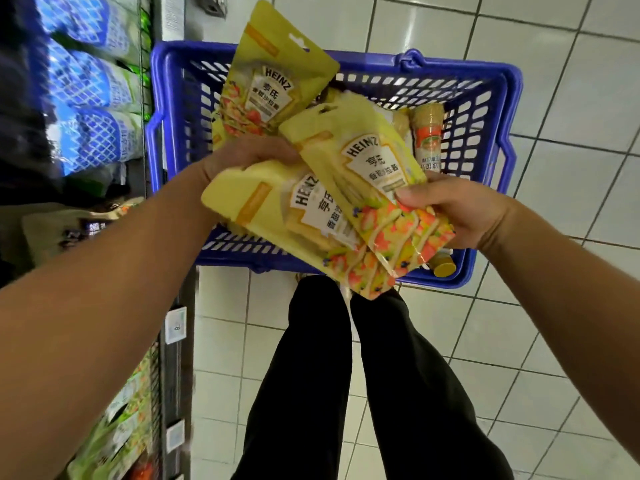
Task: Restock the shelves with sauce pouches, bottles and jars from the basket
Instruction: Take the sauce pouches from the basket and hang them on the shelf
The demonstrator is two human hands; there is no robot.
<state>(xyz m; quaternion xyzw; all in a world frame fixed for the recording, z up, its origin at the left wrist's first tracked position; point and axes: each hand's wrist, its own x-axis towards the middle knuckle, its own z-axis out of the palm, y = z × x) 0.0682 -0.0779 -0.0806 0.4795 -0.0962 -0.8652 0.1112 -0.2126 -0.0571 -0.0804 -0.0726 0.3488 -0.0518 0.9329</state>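
Shelving (86,98): runs down the left edge of the view, stocked with blue-and-white packs; more green and yellow packs sit lower down.
Basket (450,64): blue plastic with slotted walls, resting on the white tiled floor ahead of the person's black-trousered legs (311,375).
Pouches: three flat yellow sauce pouches are held over the basket. The upper pouch (273,71) stands upright, the lower pouch (263,216) lies slanted, and the front pouch (374,168) overlaps it.
Handling: they look light, soft and glossy, so probably floppy and apt to slide over one another. A pinch near the stiff sealed edge should hold best.
Left hand (249,155): curled around the lower pouch's top edge, just beneath the upper pouch. Its fingertips are hidden, so whether it also holds the upper pouch cannot be told.
Right hand (464,213): pinches the front pouch's lower side, thumb (412,195) on top, fingers tucked underneath.
Bottle (428,136): lies in the basket's far right part, with an orange label. It is likely rigid and heavier than a pouch.
Yellow cap (444,267): pokes out at the basket's near right corner; its container is hidden.
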